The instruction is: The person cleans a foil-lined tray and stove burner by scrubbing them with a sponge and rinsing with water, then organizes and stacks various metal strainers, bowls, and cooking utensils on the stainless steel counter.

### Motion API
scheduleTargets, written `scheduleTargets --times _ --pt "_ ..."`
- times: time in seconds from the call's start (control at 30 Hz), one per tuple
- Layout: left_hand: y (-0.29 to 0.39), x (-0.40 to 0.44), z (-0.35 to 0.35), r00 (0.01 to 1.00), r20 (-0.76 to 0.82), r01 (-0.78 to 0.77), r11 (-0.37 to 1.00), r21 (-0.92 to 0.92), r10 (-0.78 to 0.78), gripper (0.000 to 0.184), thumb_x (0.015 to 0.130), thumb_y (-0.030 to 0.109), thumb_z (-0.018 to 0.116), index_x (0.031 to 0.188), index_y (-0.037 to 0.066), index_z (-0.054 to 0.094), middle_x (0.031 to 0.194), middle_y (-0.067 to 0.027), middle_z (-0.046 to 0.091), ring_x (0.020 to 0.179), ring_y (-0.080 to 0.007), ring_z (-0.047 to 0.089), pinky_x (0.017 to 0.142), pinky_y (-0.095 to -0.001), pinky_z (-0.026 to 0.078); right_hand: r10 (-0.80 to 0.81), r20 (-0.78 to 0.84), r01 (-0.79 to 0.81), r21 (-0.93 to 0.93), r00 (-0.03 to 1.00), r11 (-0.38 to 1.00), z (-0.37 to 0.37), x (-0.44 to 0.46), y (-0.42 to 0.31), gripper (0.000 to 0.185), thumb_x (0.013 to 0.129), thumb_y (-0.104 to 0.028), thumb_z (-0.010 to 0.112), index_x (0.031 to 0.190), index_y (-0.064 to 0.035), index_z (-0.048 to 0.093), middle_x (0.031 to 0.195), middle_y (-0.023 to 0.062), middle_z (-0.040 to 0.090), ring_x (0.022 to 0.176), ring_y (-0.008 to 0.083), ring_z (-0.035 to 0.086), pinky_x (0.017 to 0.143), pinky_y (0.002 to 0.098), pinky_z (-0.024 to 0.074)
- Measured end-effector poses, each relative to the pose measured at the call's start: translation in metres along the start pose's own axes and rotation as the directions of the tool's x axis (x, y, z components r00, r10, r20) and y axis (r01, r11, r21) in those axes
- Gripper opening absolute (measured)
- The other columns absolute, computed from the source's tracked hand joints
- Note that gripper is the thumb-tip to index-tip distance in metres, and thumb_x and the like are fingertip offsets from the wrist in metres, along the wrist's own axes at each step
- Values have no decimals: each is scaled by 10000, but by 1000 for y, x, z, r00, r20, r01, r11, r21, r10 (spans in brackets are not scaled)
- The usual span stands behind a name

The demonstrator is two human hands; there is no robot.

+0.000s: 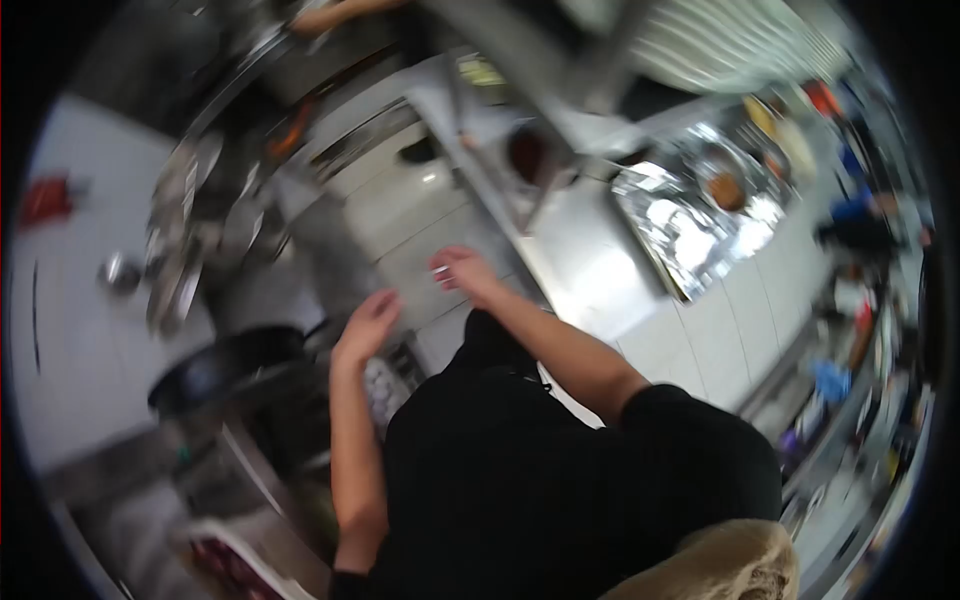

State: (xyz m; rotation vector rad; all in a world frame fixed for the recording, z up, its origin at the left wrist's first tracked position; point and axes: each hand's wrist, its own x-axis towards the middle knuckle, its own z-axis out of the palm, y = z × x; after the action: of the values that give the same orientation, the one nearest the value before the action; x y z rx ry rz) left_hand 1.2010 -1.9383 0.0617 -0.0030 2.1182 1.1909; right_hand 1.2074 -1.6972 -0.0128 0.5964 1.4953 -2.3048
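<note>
My left hand (368, 325) hangs in front of my black clothing, above the floor, with loosely bent fingers and nothing visible in it. A black pan (228, 370) is the nearest large thing on its left. My right hand (464, 274) is a little farther forward, fingers loosely curled but not closed into a fist. A small silvery band, which looks like a ring, shows on its fingers. I see no object in this hand. Both hands are apart from each other and from the counters, and motion blurs them slightly.
On the right, a steel counter (590, 265) bears a foil-covered tray (665, 215) with a brown-filled bowl (727, 188). Stacked white plates (740, 40) stand beyond. Shiny metal cookware (185, 230) is at left, a tub of dark red pieces (235, 565) lower left. Another person's arm (345, 14) shows at the top.
</note>
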Motion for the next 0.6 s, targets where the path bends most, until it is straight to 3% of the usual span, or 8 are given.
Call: scheduleTargets --times 0.1,0.13,0.2,0.27,0.4,0.6 --pt "-8 3 -2 996 -84 -23 998 60 28 613 948 467 635 1339 -3 593 1351 -201 622 1274 -310 582 1072 -379 444 41 14 -40 -53 999 998 3 1 -3 207 999 -203 534 1093 -58 649 1016 61 698 841 163 666 730 306 542" --pt "-3 4 -3 993 -115 -15 997 78 24 616 940 473 639 1334 2 598 1344 -198 625 1265 -336 582 1067 -388 447 21 11 -20 -67 1000 998 6 -6 -13 211 1006 -206 529 1089 -57 652 1029 67 699 873 166 672 736 303 543" --pt "-4 14 -3 985 -172 -1 998 67 12 573 958 437 646 1350 24 588 1335 -166 631 1201 -284 604 1015 -378 470 47 28 -46 -41 998 998 2 -7 -20 218 1003 -196 532 1103 -49 658 1065 78 700 907 168 674 768 299 557" --pt "-4 28 -3 983 -181 22 999 44 -14 596 936 465 648 1323 13 606 1328 -208 625 1238 -333 587 1040 -384 460 93 3 -93 -11 996 996 -8 2 -19 227 1005 -205 540 1122 -49 655 1097 88 697 918 170 672 790 304 564" --pt "1 60 3 993 -96 84 991 108 -73 612 933 489 650 1321 19 605 1340 -191 620 1243 -330 587 1044 -391 458 130 -67 -128 23 989 991 -34 17 -31 250 1015 -248 557 1146 -54 644 1120 86 693 942 176 667 813 314 556" --pt "11 132 -1 999 24 -31 986 163 28 647 917 516 640 1310 4 607 1333 -208 622 1229 -347 596 1040 -395 465 190 -166 -176 92 968 980 -50 34 -54 266 1019 -277 563 1176 -70 618 1164 78 669 954 175 642 822 340 533"
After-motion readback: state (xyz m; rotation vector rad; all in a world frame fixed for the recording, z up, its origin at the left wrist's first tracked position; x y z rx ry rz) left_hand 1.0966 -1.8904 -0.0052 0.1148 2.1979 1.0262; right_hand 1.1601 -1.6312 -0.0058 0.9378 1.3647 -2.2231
